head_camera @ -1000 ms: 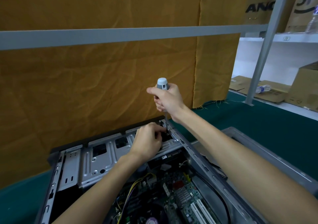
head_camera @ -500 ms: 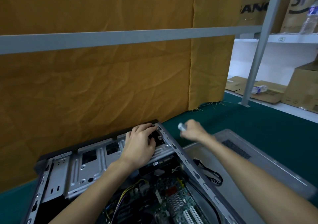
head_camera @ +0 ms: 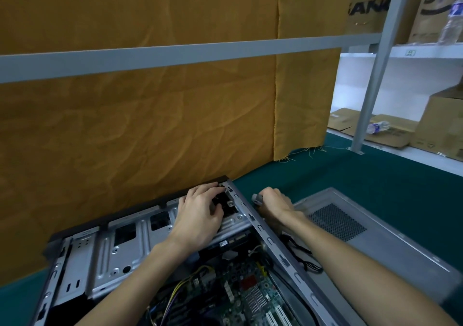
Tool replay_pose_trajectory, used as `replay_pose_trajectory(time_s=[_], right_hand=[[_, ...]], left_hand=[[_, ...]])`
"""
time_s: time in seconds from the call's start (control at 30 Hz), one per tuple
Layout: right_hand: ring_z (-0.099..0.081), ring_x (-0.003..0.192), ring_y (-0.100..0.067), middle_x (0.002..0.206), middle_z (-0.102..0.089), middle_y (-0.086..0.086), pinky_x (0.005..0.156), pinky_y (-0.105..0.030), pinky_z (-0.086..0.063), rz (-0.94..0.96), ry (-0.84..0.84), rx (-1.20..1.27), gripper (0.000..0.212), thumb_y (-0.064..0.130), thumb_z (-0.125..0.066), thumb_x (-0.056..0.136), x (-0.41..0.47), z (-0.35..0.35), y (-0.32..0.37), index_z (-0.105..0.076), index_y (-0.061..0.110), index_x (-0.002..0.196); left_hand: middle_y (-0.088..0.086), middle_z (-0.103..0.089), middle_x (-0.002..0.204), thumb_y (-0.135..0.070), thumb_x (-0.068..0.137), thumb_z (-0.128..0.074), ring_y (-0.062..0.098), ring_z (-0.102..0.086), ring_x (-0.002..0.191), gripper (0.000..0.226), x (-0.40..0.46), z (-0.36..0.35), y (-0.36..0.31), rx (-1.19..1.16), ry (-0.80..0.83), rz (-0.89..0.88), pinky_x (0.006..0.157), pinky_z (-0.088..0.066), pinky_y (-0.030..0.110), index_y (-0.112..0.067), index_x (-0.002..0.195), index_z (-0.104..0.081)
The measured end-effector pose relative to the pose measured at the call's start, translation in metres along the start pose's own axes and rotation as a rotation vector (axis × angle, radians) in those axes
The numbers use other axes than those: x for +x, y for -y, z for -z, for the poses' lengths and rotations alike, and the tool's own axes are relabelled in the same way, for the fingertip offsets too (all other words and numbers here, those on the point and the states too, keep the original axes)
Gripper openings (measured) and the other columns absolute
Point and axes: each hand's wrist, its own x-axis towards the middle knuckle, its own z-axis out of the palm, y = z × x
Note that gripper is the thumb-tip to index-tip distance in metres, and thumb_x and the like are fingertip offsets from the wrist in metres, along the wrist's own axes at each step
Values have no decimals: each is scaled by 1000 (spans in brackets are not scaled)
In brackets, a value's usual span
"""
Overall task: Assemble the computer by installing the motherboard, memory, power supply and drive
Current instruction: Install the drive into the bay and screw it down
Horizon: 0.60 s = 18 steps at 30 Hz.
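Item: open grey steel computer case [head_camera: 260, 225] on green mat, green motherboard [head_camera: 250, 298] seated inside. My left hand [head_camera: 200, 213] rests on the silver drive cage [head_camera: 120, 253], fingertips spread at the far corner. My right hand [head_camera: 274, 201] grips the grey-capped screwdriver [head_camera: 256, 198] outside the wall. Advice: steady the cage, return the tip square to the screw
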Motion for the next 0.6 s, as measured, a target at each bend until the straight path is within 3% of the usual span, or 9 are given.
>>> replay_pose_trajectory(time_s=[0.1, 0.17, 0.3, 0.37, 0.43, 0.53, 0.6], right_hand=[[-61, 72, -25, 72, -59, 2, 60, -30, -40, 131, -126, -33, 31, 18, -66, 95, -21, 22, 21, -52, 23, 68], [-52, 57, -17, 62, -54, 5, 54, -29, -36, 209, -163, 44, 36, 29, -72, 92, -41, 44, 38, -52, 20, 64], [-42, 47, -8, 54, -50, 7, 50, -26, -33, 336, -105, 344, 32, 30, -78, 88, -84, 89, 76, -66, 2, 75], [-42, 42, -9, 54, -54, 4, 43, -23, -33, 330, -32, 483, 27, 28, -78, 89, -103, 102, 92, -69, 6, 77], [-43, 42, -12, 62, -62, -1, 41, -24, -34, 306, 38, 626, 22, 28, -77, 91, -118, 109, 102, -71, 7, 85], [-44, 44, -10, 71, -68, -3, 41, -25, -37, 282, 64, 718, 29, 31, -77, 92, -133, 113, 110, -69, 4, 96], [-44, 44, -10, 74, -68, -5, 41, -25, -37, 270, 75, 771, 26, 31, -76, 92, -139, 113, 112, -70, 6, 96]], left_hand=[[-16, -50, 147, -30, 102, -55, 12, -34, 139, 37, -1, 2, -3, -6, -27, -11, 108, -25, 36, -36, 138, -58], [-17, -60, 134, -35, 101, -59, 13, -51, 123, 30, -2, 6, -8, -38, -80, -49, 103, -33, 34, -37, 131, -63], [-15, -75, 104, -23, 93, -74, 7, -69, 88, 21, -6, 22, -32, -588, -181, -70, 79, -55, 29, -30, 112, -77], [-8, -78, 102, -15, 91, -76, 9, -72, 90, 21, -7, 33, -45, -822, -214, -59, 78, -57, 23, -23, 110, -79], [0, -79, 103, -12, 91, -75, 18, -74, 98, 20, -9, 41, -55, -964, -234, -55, 85, -60, 28, -12, 111, -79], [5, -79, 99, -14, 91, -75, 24, -74, 97, 19, -13, 49, -62, -1041, -276, -27, 85, -61, 30, -9, 109, -79], [2, -79, 100, -16, 93, -73, 20, -74, 98, 17, -17, 54, -67, -1083, -243, 1, 85, -60, 27, -13, 108, -80]])
